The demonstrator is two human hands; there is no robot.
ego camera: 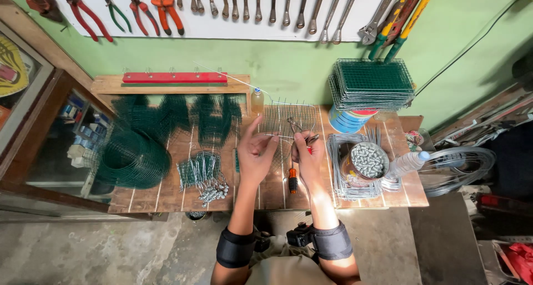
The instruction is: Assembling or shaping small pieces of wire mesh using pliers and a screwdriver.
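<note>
My left hand (256,151) pinches a thin metal wire (277,136) between thumb and fingers above the wooden workbench (172,193). My right hand (308,158) grips small metal pliers (301,130) whose jaws meet the same wire. Both hands hover over a grey wire mesh panel (288,118) that lies flat on the bench. An orange-handled screwdriver (292,179) rests on the bench just below my right hand.
A green mesh roll (130,157) and bent green mesh pieces (214,115) lie left. Wire hooks (202,174) are heaped near the front. A tin of metal slugs (366,160), bottle (408,163), stacked mesh panels (372,85) and wire coil (461,168) sit right. Tools hang on the wall (222,7).
</note>
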